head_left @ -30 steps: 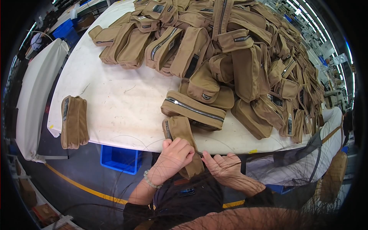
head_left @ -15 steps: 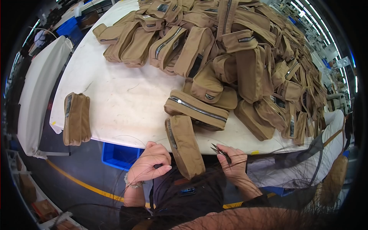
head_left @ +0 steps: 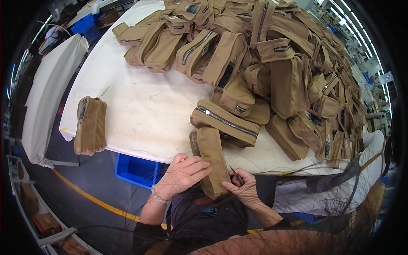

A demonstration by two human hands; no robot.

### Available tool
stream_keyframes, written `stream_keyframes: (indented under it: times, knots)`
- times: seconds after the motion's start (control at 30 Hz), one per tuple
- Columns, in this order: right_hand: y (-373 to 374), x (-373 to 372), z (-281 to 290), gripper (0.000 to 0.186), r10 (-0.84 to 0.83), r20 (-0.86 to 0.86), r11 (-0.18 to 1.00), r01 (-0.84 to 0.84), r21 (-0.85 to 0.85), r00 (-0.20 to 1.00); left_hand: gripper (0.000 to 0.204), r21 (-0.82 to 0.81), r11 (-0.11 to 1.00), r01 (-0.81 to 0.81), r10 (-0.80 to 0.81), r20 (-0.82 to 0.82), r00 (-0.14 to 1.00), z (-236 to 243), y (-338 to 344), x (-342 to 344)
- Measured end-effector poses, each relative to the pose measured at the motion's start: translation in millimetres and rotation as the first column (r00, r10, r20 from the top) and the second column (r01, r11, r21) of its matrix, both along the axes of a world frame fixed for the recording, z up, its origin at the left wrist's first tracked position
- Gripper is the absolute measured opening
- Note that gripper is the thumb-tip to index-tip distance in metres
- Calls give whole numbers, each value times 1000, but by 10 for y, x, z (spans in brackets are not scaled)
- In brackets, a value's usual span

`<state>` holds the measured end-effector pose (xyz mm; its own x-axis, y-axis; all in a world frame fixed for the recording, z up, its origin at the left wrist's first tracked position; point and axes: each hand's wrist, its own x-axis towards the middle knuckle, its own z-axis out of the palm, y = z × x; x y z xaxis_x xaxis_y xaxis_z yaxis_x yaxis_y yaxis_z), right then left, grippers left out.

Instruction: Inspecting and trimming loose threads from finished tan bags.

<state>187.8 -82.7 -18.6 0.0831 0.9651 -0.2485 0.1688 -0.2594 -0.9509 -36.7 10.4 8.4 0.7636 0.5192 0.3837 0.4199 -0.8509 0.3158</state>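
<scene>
A khaki zippered fabric pouch point(head_left: 213, 156) lies over the table's front edge, its lower end near my body. My left hand point(head_left: 187, 172) is at the pouch's left side, with bent fingers closed on it. My right hand point(head_left: 241, 187) holds small dark snips point(head_left: 236, 176), blades pointing up beside the pouch's right side; its thumb reaches the pouch near the lower end. Another pouch with a long silver zipper point(head_left: 225, 123) lies just behind, and a lone upright pouch point(head_left: 90, 125) is at the table's left.
A big heap of similar pouches point(head_left: 297, 55) covers the back and right of the white-covered table point(head_left: 127, 106). A blue bin point(head_left: 134, 170) sits below the front edge, a white covered bench point(head_left: 46, 97) at the left, and a co-worker point(head_left: 52, 35) at the far left back.
Half a second ago my left hand was apart from the pouch; it has moved right onto it. My right hand has moved left and down to the pouch with the snips.
</scene>
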Motion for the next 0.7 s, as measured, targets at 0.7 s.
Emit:
stream_keyframes:
  times: [0.7]
  knots:
    - [1024, 607, 582, 18, 359, 431, 794, -514, 324, 828, 26, -168, 984, 54, -35, 111, 993, 232, -10, 6]
